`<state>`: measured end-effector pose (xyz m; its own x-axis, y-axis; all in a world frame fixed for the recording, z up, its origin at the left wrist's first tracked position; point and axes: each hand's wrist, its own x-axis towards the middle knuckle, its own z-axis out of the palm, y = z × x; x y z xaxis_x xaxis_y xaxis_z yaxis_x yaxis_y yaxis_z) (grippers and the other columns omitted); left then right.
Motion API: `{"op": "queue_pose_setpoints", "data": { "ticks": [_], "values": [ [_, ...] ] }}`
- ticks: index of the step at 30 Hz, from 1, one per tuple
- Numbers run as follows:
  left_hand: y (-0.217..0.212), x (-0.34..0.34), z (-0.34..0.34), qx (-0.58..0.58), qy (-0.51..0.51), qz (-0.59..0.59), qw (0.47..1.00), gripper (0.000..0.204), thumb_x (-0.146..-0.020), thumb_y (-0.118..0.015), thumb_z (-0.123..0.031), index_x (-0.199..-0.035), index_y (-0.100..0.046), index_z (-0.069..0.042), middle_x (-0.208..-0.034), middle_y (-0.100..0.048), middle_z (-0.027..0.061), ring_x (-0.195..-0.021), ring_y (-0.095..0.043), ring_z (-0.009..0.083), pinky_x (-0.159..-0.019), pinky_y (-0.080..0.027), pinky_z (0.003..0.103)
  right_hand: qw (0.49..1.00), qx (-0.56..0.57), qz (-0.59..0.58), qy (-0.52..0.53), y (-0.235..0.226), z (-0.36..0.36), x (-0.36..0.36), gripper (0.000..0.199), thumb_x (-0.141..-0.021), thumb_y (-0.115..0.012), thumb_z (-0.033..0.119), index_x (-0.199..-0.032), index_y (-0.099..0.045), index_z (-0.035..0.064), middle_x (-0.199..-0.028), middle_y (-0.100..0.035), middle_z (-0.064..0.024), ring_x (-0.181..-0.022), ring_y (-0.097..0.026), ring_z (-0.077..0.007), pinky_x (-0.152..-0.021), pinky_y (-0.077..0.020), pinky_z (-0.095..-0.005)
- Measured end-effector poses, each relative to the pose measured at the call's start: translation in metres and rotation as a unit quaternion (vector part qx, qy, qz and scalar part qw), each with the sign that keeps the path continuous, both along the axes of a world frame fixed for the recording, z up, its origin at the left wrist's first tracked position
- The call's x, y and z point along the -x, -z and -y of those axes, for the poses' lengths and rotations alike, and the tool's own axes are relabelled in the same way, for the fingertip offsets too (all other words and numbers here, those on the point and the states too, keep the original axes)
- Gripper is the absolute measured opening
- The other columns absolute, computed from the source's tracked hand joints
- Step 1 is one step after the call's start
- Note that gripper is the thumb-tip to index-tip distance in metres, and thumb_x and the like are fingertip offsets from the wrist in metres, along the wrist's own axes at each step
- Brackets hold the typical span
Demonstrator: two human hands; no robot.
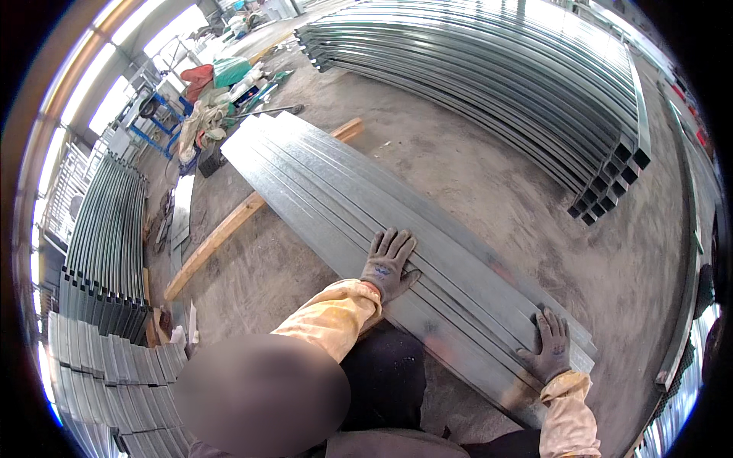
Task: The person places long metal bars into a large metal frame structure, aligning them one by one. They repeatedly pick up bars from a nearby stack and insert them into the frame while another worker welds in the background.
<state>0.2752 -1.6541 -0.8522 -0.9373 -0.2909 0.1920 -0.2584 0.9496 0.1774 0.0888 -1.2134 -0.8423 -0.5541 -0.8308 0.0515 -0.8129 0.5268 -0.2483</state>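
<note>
Both hands wear grey work gloves, with tan sleeves behind them. My left hand (390, 266) lies flat, fingers spread, on a stack of long galvanized metal strips (336, 179) in front of me. Nearer the strips' right end, my right hand (548, 347) rests palm down with its fingers stretched out. Neither hand grasps anything. The strips overlap in steps, with several long edges showing, and slant from the far left to the near right.
A wooden beam (217, 243) runs under the strips. Beyond them lies a large stack of square metal tubes (489, 84). More metal profiles (107, 229) are piled at the left, above grey bundled sections (114, 382). Cloths and sacks (206, 114) clutter the far left floor.
</note>
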Motion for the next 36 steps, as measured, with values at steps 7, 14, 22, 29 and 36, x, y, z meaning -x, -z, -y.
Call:
{"op": "queue_pose_setpoints", "data": {
  "ticks": [7,14,22,29,36],
  "values": [
    [-0.001,-0.008,-0.003,0.014,0.003,-0.018,1.0,0.08,-0.088,-0.07,-0.047,-0.153,-0.044,-0.01,-0.162,-0.038,0.0122,-0.152,-0.027,0.0393,-0.127,-0.016,0.055,0.999,-0.048,0.004,-0.023,0.012,-0.019,-0.004,0.112,-0.06,-0.086,0.061,-0.151,-0.045,0.0087,-0.151,-0.046,-0.0181,-0.143,-0.039,-0.041,-0.121,-0.0268,-0.0573],
    [-0.001,0.003,0.0,0.039,0.001,0.031,0.999,0.075,-0.094,-0.062,-0.042,-0.157,-0.038,-0.01,-0.165,-0.034,0.0163,-0.155,-0.024,0.0396,-0.129,-0.013,0.051,0.999,-0.038,0.038,-0.004,0.018,-0.02,-0.006,0.104,-0.069,-0.08,0.061,-0.153,-0.044,0.011,-0.155,-0.046,-0.0172,-0.146,-0.038,-0.0389,-0.122,-0.026,-0.0555],
    [0.022,0.035,0.008,0.081,0.022,0.002,0.996,0.077,-0.089,-0.069,-0.038,-0.154,-0.041,-0.007,-0.16,-0.039,0.0224,-0.152,-0.029,0.0412,-0.126,-0.018,0.053,0.998,-0.015,-0.044,0.037,0.009,-0.001,-0.005,0.079,-0.078,-0.079,0.049,-0.146,-0.054,0.0175,-0.153,-0.049,-0.0082,-0.149,-0.034,-0.0327,-0.125,-0.0223,-0.0524],
    [-0.031,0.018,-0.087,-0.053,0.226,0.059,0.971,0.074,-0.088,-0.073,-0.025,-0.152,-0.044,-0.005,-0.16,-0.039,0.0222,-0.148,-0.034,0.0438,-0.122,-0.028,0.054,0.982,-0.06,0.128,-0.128,-0.063,0.003,-0.102,0.068,-0.079,-0.079,0.046,-0.139,-0.057,0.0212,-0.146,-0.054,-0.0039,-0.14,-0.046,-0.027,-0.116,-0.0317,-0.0521],
    [-0.116,-0.047,-0.158,-0.233,0.197,0.129,0.944,0.052,-0.092,-0.069,-0.024,-0.138,-0.06,-0.003,-0.142,-0.06,0.0219,-0.131,-0.055,0.0424,-0.108,-0.046,0.05,0.887,0.204,0.188,0.37,-0.06,-0.13,-0.015,0.06,-0.084,-0.073,0.033,-0.139,-0.057,0.0138,-0.139,-0.058,-0.0172,-0.127,-0.057,-0.0392,-0.107,-0.0463,-0.0467]
  ]
}}
